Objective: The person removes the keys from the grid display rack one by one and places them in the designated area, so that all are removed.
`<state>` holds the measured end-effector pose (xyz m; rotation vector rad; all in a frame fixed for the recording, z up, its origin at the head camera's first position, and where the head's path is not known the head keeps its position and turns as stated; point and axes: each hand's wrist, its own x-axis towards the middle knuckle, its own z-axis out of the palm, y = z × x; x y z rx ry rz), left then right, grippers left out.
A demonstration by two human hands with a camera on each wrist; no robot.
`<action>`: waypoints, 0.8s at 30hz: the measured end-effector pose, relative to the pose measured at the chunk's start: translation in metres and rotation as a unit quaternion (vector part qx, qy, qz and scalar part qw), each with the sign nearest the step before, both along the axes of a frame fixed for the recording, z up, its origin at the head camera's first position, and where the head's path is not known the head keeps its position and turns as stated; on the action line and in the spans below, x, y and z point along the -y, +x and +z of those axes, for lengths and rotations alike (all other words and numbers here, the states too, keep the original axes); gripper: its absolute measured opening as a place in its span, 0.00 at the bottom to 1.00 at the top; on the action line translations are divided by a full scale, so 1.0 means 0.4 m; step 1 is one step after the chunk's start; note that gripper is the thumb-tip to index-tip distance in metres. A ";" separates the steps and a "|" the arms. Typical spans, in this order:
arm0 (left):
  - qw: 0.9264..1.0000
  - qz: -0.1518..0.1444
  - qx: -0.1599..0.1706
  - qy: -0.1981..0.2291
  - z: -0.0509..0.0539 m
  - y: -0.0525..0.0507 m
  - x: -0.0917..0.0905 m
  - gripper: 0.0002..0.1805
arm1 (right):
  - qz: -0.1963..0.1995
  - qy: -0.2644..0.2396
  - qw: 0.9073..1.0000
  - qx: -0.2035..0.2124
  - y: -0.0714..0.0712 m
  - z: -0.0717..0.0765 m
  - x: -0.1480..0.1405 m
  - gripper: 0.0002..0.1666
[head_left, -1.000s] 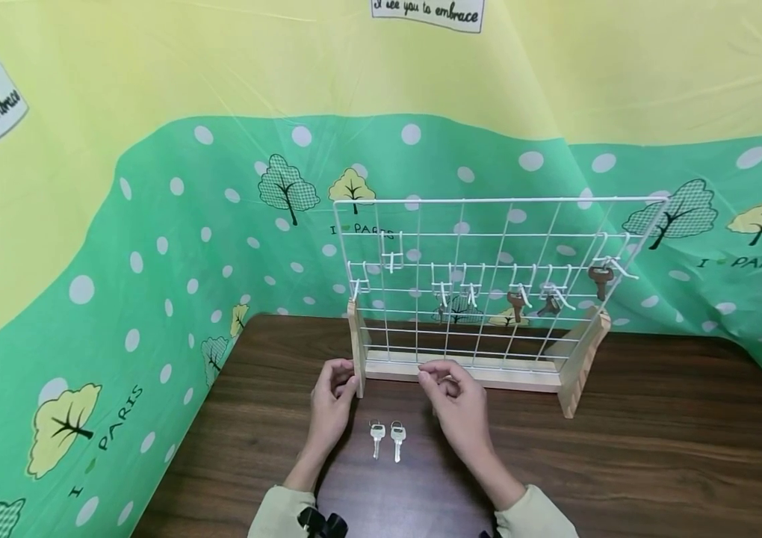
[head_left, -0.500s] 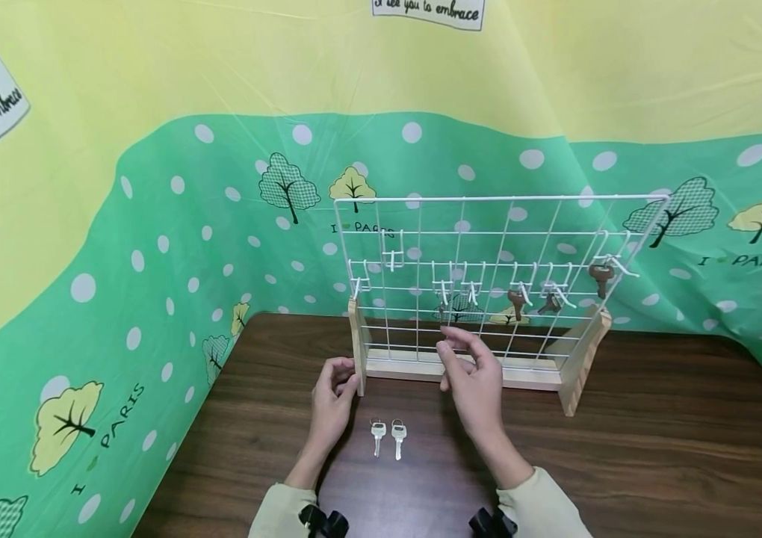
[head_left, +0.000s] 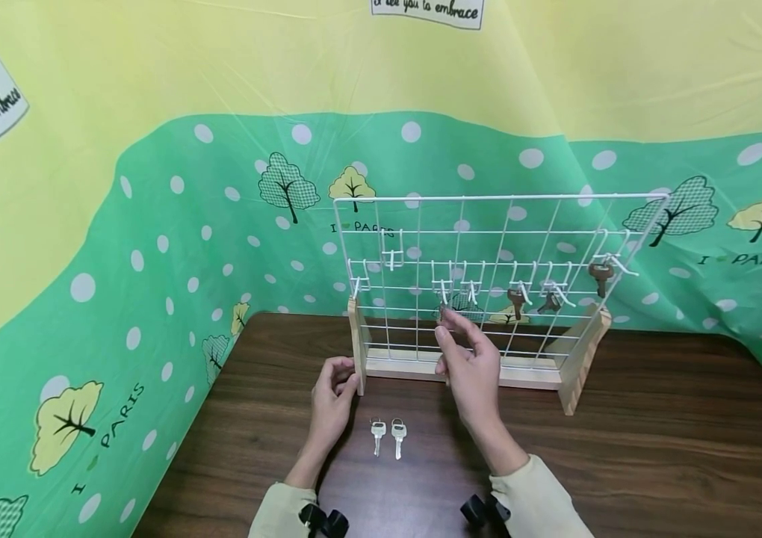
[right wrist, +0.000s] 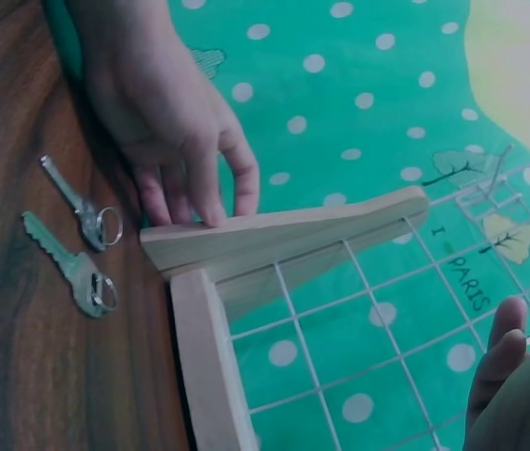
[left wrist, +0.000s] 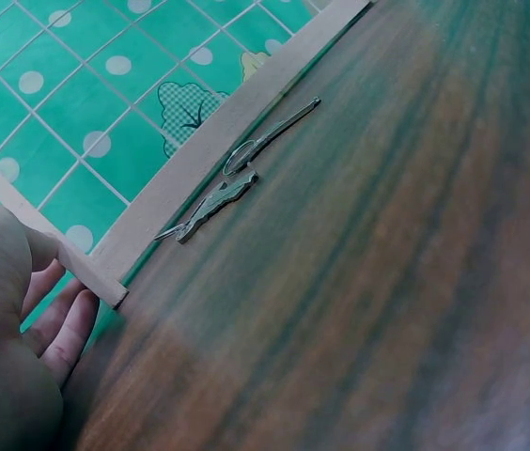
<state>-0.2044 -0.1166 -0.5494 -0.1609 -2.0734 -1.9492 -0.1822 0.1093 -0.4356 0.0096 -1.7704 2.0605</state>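
A white wire-grid rack (head_left: 463, 199) stands on wooden end supports. My left hand (head_left: 332, 396) grips its left end support (left wrist: 89, 271), thumb on one side and fingers on the other. In the head view, my right hand (head_left: 476, 373) is raised before the grid. Its index fingertip is at a small key (head_left: 441, 314) hanging from a middle hook; thumb and index look apart, and contact is unclear. Two silver keys with rings, a left one (head_left: 377, 436) and a right one (head_left: 398, 439), lie on the table between my hands.
Darker keys hang toward the right of the grid, one brown key (head_left: 601, 278) at the far right and another brown key (head_left: 516, 303) further left. A double hook (head_left: 391, 259) sits at upper left. Patterned green-and-yellow cloth (head_left: 172, 284) surrounds the dark wooden table (head_left: 683, 448).
My right hand has risen and moved slightly right, from the rack's base board up to the hanging key. My left hand stays on the end support, and the two table keys lie still.
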 end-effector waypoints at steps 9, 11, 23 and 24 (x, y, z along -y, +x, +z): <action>1.000 0.001 -0.005 -0.003 0.000 -0.001 0.001 0.12 | -0.008 -0.010 1.000 0.000 -0.006 0.029 0.008 0.18; 1.000 0.001 -0.008 -0.003 -0.002 -0.001 0.000 0.12 | -0.012 -0.012 1.000 -0.002 -0.008 0.033 0.010 0.16; 1.000 0.002 -0.015 -0.008 -0.006 0.001 0.000 0.12 | -0.014 -0.038 0.999 -0.006 -0.007 0.055 0.013 0.14; 1.000 0.001 -0.013 -0.008 -0.005 0.000 0.000 0.12 | -0.013 -0.042 0.999 -0.005 -0.005 0.057 0.013 0.13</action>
